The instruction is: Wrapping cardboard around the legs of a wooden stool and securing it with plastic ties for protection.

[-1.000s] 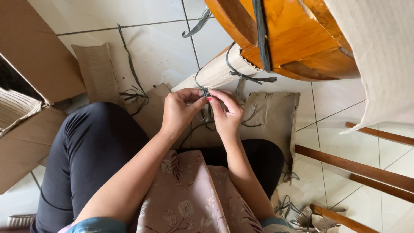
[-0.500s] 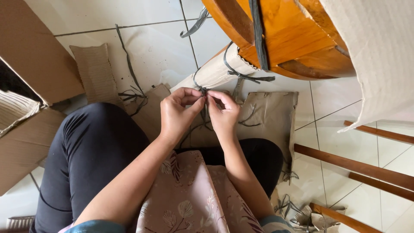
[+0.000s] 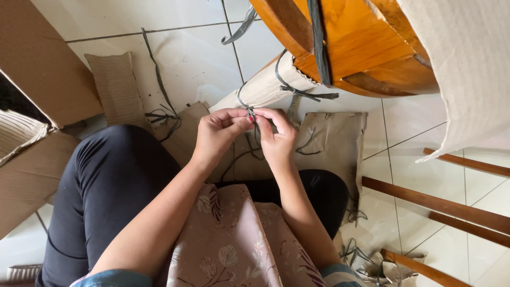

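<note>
My left hand [image 3: 220, 133] and my right hand [image 3: 276, 135] meet fingertip to fingertip, both pinching a thin dark cord [image 3: 249, 111]. That cord loops around a furniture leg wrapped in corrugated cardboard [image 3: 265, 85], which belongs to an orange varnished wooden piece [image 3: 361, 48] above. A second dark cord tie [image 3: 305, 93] sits further up the wrapped leg. I sit on the tiled floor with dark trousers and a floral garment over my lap.
Cardboard sheets lie at the left [image 3: 37, 58] and under my hands [image 3: 329, 138]. Loose dark cord pieces [image 3: 159, 106] trail over the white tiles. Wooden rails [image 3: 441, 204] cross the floor at the right. A corrugated sheet [image 3: 462, 69] hangs at the top right.
My hands have shifted slightly down and closer together on the cord at the wrapped leg; the pinch has tightened. Nothing else has moved.
</note>
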